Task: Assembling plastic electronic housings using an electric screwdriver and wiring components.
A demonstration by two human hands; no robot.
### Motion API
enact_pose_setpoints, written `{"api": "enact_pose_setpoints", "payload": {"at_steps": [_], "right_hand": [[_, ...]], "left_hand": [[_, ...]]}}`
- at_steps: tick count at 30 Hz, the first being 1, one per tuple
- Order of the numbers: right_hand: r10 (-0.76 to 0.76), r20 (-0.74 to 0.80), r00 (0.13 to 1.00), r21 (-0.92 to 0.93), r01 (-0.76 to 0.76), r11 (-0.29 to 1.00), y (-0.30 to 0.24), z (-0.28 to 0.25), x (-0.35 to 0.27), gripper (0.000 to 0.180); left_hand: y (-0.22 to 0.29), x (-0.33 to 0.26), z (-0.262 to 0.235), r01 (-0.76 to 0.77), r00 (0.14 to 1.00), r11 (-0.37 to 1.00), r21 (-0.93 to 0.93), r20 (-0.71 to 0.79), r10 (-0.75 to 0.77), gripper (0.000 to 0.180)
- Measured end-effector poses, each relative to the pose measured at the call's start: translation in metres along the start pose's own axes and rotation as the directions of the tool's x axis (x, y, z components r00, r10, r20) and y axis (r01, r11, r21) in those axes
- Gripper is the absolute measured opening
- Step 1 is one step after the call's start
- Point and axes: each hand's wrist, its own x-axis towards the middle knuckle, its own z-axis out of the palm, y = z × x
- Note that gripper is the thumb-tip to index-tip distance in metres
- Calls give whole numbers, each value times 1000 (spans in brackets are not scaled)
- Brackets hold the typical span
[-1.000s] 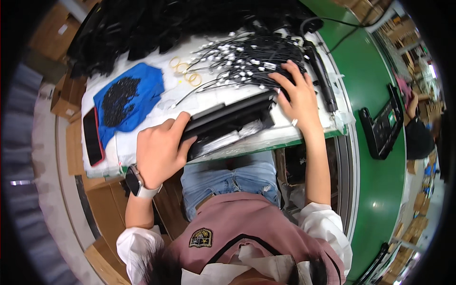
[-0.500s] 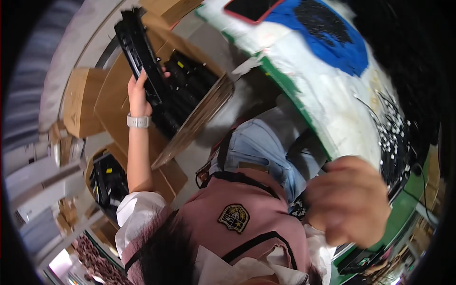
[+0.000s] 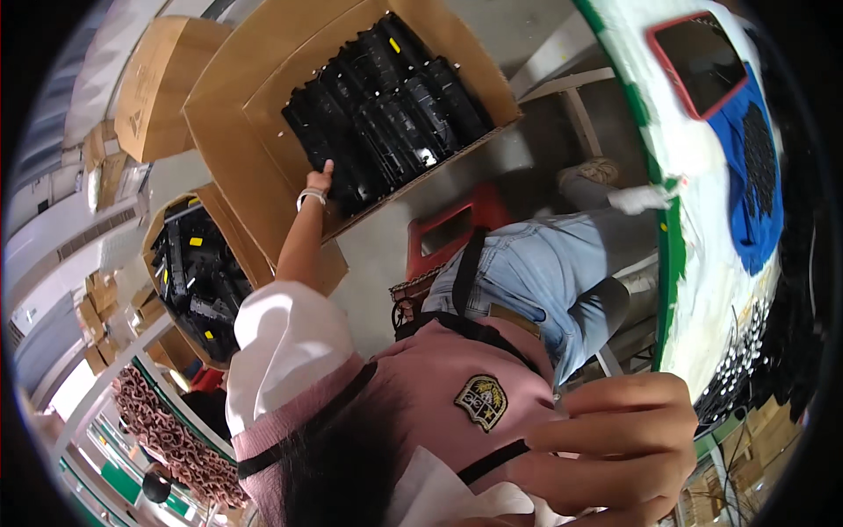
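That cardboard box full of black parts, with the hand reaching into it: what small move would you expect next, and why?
Probably a release and a pull back. The left hand is stretched out at the edge of the black plastic parts packed in the open cardboard box, and its grip cannot be made out. The right hand is curled close to the camera, near the table edge, so the work likely returns there.

Left hand (image 3: 320, 174) stretched far out, right hand (image 3: 615, 448) close with fingers curled
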Motion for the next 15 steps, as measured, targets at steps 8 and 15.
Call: {"api": "enact_pose_setpoints", "payload": {"at_steps": [8,15], "right_hand": [[140,18,990,-70,-139,988,18,23,32,16],[53,-23,998,-280,-57,958,8,2,38,12]], "left_hand": [[35,-62,63,-331,591,832,446,785,-185,34],[139,-99,85,-118,765,926,358,627,-145,28]]}}
